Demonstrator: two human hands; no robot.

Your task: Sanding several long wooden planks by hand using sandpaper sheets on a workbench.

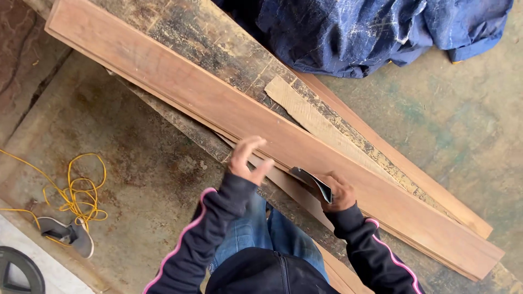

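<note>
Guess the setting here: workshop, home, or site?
Likely a woodworking shop or yard: long wooden board on a worn plank bench, stained concrete floor, yellow cord. The right hand holds a folded dark sheet at the board's edge.

A crumpled blue cloth [376,32] lies on the stained concrete floor [463,125] at the top of the scene. To the left, a tangled yellow cord [81,188] loops over a grey sandal [73,234], near a dark round object [19,269].

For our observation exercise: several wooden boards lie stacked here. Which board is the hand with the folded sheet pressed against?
The long reddish-brown board on top; the right hand presses against its near edge.
</note>
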